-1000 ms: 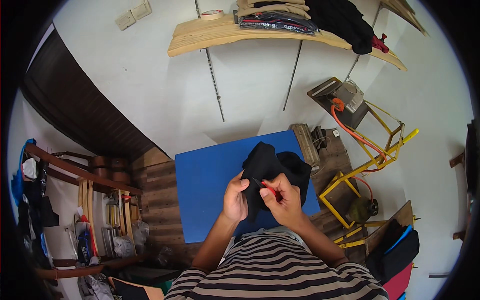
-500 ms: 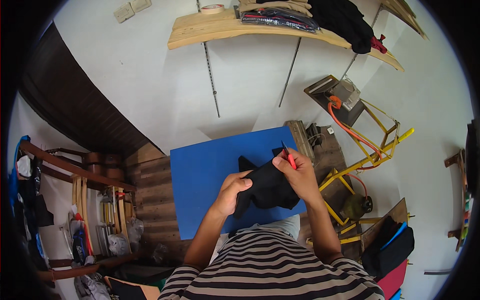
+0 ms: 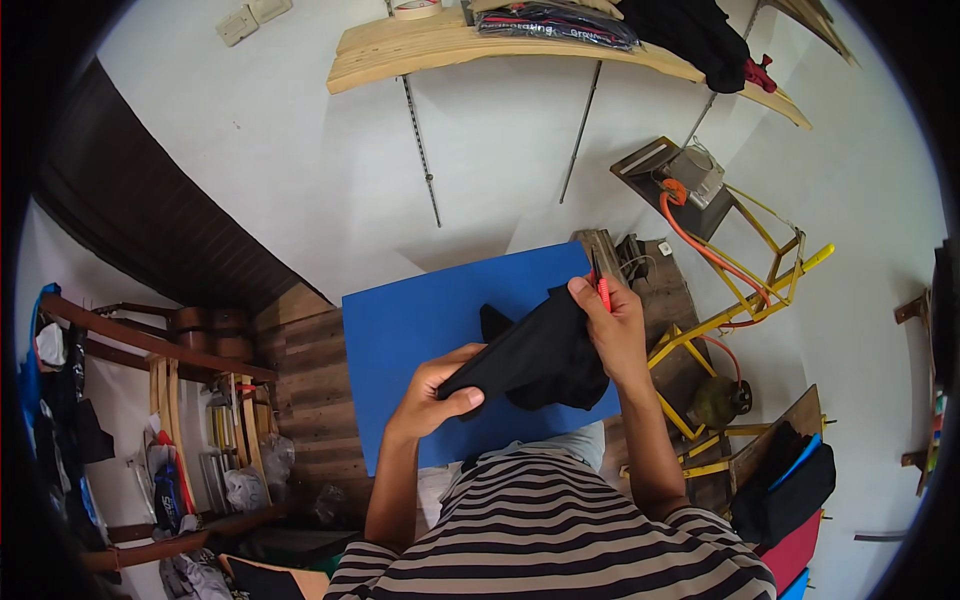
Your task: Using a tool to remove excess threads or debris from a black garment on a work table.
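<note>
A piece of black cloth [image 3: 545, 350] is stretched between my two hands above a blue tabletop [image 3: 400, 335]. My left hand [image 3: 432, 395] pinches its left end, thumb on top. My right hand [image 3: 612, 325] grips the upper right end between thumb and fingers. The same hand also holds a small red-handled tool [image 3: 604, 292] with a dark, pointed tip sticking up; its exact kind is hard to make out. The lower part of the cloth hangs in loose folds near my body, and a dark corner pokes out behind the stretched edge.
A wooden wall shelf [image 3: 400, 62] beyond the table carries folded garments and a tape roll. To the right stand yellow metal frames [image 3: 700, 325] with an orange hose and a green gas cylinder [image 3: 722, 402]. Racks with bags [image 3: 240, 488] line the left.
My hands have moved apart, the left one leftward and the right one up and to the right. The cloth between them is now pulled longer and straighter.
</note>
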Action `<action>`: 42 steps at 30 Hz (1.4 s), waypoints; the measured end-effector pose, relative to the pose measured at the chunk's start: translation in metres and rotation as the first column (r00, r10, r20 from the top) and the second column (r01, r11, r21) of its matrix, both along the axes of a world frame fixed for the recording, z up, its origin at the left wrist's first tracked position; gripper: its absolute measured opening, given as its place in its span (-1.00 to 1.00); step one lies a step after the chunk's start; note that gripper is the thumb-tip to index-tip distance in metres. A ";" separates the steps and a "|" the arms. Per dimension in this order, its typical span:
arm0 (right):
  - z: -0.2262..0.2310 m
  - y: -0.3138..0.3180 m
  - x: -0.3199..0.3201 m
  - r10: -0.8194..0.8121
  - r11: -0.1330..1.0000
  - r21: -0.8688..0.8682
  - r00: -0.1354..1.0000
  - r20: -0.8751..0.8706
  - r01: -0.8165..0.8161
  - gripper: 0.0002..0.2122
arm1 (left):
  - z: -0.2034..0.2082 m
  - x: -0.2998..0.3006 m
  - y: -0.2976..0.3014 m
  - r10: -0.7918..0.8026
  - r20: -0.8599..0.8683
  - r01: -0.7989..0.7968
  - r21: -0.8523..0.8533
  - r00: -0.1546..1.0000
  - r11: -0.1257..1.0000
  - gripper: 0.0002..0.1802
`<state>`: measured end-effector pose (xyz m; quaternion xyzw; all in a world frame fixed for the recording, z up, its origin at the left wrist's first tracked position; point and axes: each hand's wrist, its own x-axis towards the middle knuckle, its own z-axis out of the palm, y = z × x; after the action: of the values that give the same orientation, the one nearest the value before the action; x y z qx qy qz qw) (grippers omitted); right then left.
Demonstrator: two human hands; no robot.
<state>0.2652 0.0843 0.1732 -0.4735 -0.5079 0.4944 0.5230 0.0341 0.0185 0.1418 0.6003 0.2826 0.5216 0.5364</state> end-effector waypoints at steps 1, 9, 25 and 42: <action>-0.001 0.001 0.000 0.003 1.000 0.010 1.000 0.028 -0.003 -0.75 | -0.004 0.002 -0.004 -0.012 0.018 0.012 0.002 1.000 1.000 -0.73; -0.001 -0.003 0.004 -0.013 0.999 0.049 0.993 0.117 0.007 -0.69 | -0.046 -0.004 -0.009 0.276 0.337 -0.196 -0.252 0.900 0.948 -0.57; -0.013 0.015 0.005 -0.002 0.994 0.112 0.992 0.123 -0.012 -0.65 | -0.031 0.031 -0.026 -0.001 0.735 0.284 -0.260 0.678 0.923 -0.71; -0.009 -0.045 -0.025 -0.056 0.917 0.377 0.898 0.437 -0.126 -0.73 | -0.006 0.042 -0.019 0.112 0.819 0.319 -0.340 0.563 0.885 -0.18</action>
<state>0.2406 0.0394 0.1643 -0.4474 -0.7106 0.2712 0.4706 0.0761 -0.0002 0.1357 0.1628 0.0771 0.6251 0.7595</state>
